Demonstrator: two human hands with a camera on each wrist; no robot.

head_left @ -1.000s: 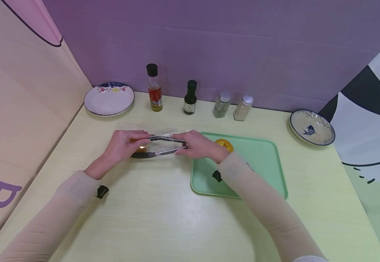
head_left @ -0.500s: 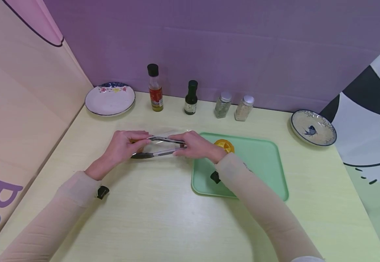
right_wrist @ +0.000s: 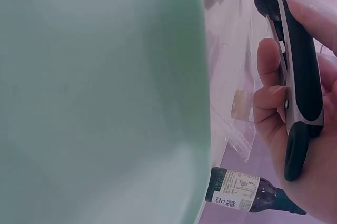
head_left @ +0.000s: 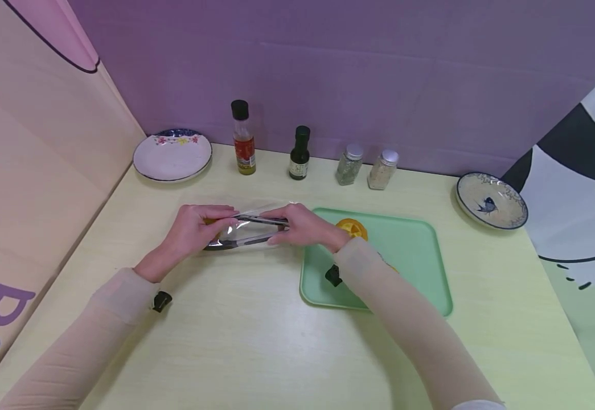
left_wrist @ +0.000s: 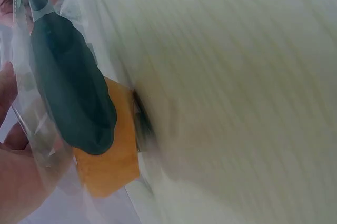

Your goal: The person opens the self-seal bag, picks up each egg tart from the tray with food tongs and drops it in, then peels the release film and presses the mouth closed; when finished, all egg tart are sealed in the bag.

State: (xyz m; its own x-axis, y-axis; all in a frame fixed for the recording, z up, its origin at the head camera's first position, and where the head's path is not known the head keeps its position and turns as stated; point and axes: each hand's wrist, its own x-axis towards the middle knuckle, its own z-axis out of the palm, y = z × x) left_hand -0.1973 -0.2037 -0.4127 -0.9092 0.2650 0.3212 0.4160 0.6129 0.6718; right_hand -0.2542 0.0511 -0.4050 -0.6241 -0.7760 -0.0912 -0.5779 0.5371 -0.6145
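In the head view my right hand (head_left: pixel 304 226) holds a pair of tongs (head_left: pixel 256 239) by their dark handles, the arms spread and pointing left. A clear plastic bag (head_left: pixel 246 229) surrounds the tongs' front part. My left hand (head_left: pixel 195 228) pinches the bag's upper edge, thumb and fingers close to the upper tong arm. From the left wrist, a dark scalloped tong head (left_wrist: pixel 73 87) overlaps an orange block (left_wrist: pixel 108 176) seen through the film. The tongs' black grip (right_wrist: pixel 303 60) lies along my right palm in the right wrist view, its end loop at the heel of the hand.
A green tray (head_left: pixel 415 245) carries a round orange-yellow piece (head_left: pixel 352 229), partly behind my right forearm. Along the back stand a red-labelled bottle (head_left: pixel 245 149), a small dark bottle (head_left: pixel 299 156) and two jars (head_left: pixel 349 168). Plates sit at back left (head_left: pixel 171 159) and right (head_left: pixel 492 199).
My right hand has shifted slightly left, pushing the tongs a little further left into the bag. My left hand stays nearly in place.
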